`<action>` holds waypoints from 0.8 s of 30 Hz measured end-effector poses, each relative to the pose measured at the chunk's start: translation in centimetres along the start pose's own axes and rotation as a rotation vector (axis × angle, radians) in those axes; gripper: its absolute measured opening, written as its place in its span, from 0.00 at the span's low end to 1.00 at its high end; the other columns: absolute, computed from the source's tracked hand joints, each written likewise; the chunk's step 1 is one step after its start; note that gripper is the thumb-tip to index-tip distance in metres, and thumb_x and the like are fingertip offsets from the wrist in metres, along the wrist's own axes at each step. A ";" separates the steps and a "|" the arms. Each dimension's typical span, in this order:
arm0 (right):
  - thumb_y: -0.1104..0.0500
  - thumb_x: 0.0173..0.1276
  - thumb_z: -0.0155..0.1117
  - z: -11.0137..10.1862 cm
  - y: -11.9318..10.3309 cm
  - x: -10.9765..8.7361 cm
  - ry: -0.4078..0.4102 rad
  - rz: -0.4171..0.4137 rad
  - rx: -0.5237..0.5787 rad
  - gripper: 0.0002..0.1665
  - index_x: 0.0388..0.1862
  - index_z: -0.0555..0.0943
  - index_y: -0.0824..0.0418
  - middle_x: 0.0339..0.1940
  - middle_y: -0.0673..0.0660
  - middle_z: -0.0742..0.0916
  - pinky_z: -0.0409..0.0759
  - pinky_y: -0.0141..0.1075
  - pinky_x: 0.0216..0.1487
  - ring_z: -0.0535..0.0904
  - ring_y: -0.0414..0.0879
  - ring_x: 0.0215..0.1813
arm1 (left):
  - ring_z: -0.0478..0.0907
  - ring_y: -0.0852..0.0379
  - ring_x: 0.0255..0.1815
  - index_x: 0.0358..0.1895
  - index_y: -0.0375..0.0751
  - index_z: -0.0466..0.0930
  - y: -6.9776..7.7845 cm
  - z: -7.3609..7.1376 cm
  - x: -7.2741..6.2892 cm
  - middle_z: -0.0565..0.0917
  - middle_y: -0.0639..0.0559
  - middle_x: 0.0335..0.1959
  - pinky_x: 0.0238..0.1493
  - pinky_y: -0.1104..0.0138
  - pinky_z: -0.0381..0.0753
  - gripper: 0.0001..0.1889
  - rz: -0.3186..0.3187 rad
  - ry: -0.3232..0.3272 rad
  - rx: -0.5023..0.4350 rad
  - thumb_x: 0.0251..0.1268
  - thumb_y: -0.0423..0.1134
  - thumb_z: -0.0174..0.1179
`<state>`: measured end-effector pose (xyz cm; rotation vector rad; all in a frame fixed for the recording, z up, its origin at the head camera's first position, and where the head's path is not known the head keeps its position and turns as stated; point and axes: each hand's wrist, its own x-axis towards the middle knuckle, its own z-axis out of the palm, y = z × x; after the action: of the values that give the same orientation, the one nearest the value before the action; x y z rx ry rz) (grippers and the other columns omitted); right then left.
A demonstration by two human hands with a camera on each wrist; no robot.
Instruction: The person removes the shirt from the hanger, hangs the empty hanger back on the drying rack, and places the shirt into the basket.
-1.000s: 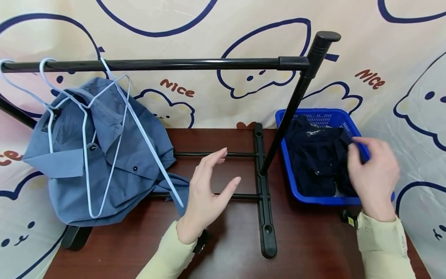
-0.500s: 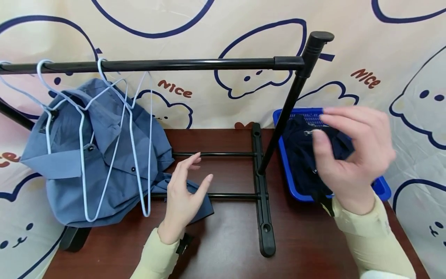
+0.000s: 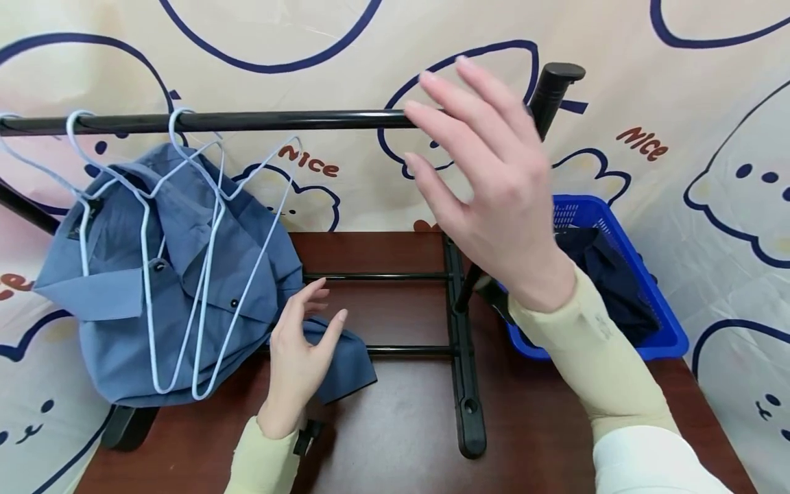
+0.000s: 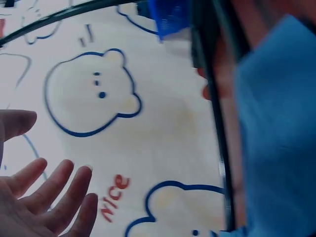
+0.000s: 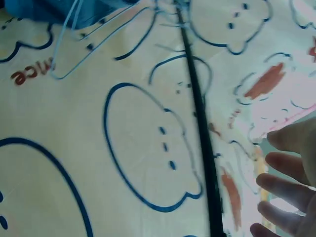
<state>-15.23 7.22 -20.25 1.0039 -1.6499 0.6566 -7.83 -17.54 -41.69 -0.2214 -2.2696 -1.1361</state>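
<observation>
In the head view my right hand [image 3: 494, 185] is raised with its fingers spread, overlapping the right part of the black rail [image 3: 296, 121]; it holds nothing. My left hand [image 3: 296, 357] hovers low in the middle, fingers loosely bent and thumb apart, beside the sleeve [image 3: 348, 360] of a blue shirt [image 3: 185, 295]. That shirt hangs bunched at the left of the rack. Several light-blue hangers hook over the rail, and the rightmost hanger [image 3: 210, 302] hangs in front of the shirt. The right wrist view shows my right hand [image 5: 296, 177] with parted fingers near the rail.
At the right stands a blue plastic basket [image 3: 669, 336] with dark navy clothing [image 3: 607, 288] in it, partly behind my right forearm. The rack's black foot [image 3: 469, 412] lies on the brown table [image 3: 395, 425]. A patterned curtain [image 3: 352, 192] covers the back.
My right hand has left the basket and moved up and left to the rail. The left hand has drifted left and down. The rightmost hanger has swung round on the rail.
</observation>
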 end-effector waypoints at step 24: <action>0.50 0.81 0.56 4.4 2.2 -0.2 -0.027 0.097 -0.182 0.18 0.57 0.88 0.55 0.49 0.52 0.90 0.65 0.45 0.59 0.81 0.50 0.49 | 0.82 0.53 0.53 0.66 0.34 0.78 8.8 -6.9 1.2 0.82 0.41 0.60 0.51 0.73 0.77 0.27 0.199 0.189 -0.080 0.66 0.40 0.70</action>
<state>-19.30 4.75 -21.63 0.8092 -1.7568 0.5478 -2.44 -17.54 -31.84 -0.3481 -1.9908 -1.0956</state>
